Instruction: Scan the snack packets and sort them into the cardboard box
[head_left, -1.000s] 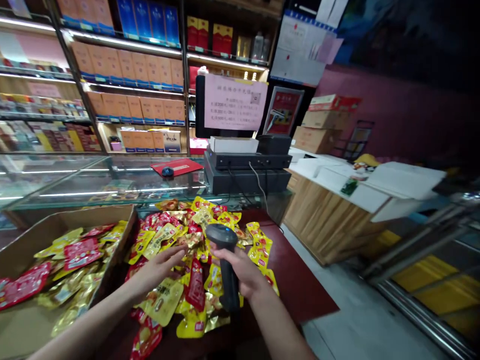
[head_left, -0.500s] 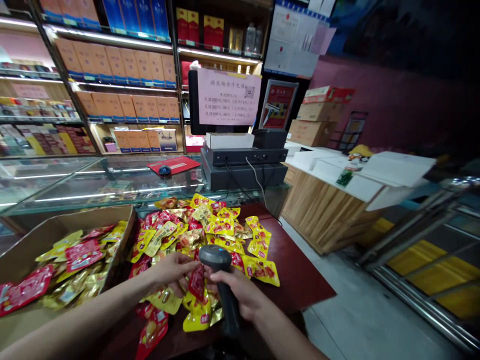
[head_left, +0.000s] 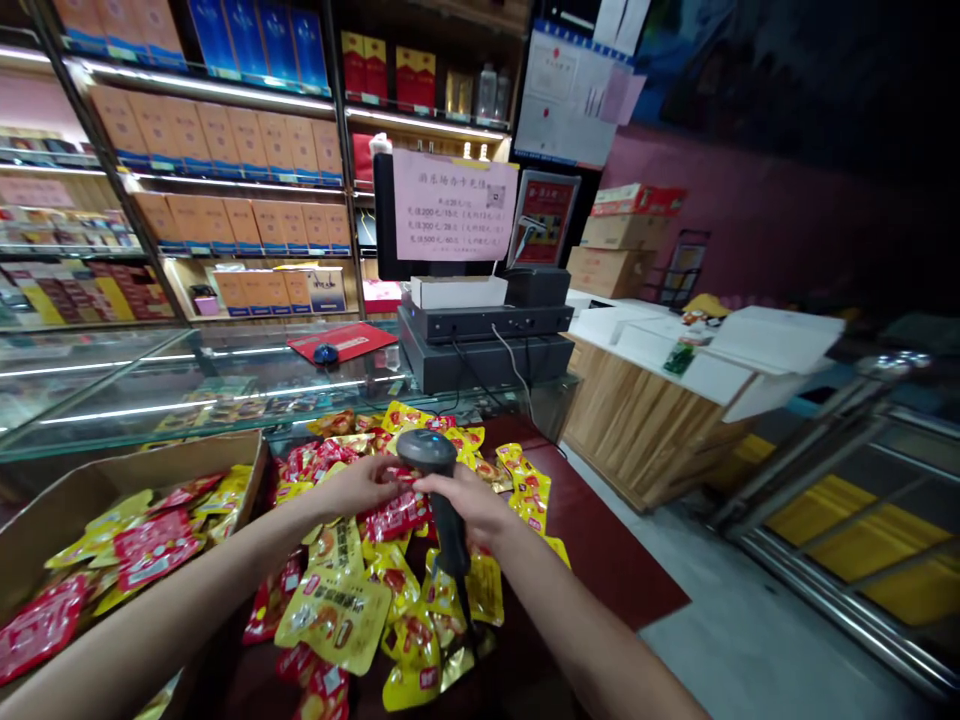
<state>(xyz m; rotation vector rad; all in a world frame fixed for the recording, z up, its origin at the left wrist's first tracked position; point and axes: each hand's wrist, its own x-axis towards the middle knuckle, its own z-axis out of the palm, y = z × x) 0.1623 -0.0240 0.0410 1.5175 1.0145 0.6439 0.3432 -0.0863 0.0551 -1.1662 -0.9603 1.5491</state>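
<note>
My right hand [head_left: 476, 505] is wrapped around the dark handle of a barcode scanner [head_left: 426, 452], its head upright and its cable hanging down. Close beside the scanner head, my left hand [head_left: 364, 487] has its fingers curled on a red snack packet [head_left: 397, 515]; the scanner and fingers partly cover that packet. Beneath and around both hands spreads a pile of red and yellow snack packets, with a pale yellow packet [head_left: 334, 615] lying in front. More packets fill a cardboard box [head_left: 259, 462] on the left.
The pile lies on a dark red tabletop [head_left: 607, 575]. Behind it are a glass counter [head_left: 225, 385], a red mat [head_left: 352, 340] with a mouse [head_left: 325, 354], and a monitor [head_left: 385, 215] bearing a pink paper sign. A metal railing [head_left: 817, 520] stands at right.
Both hands and the scanner have moved up and away over the pile. The red packet by my left hand has gone up with them, uncovering pale yellow packets in front.
</note>
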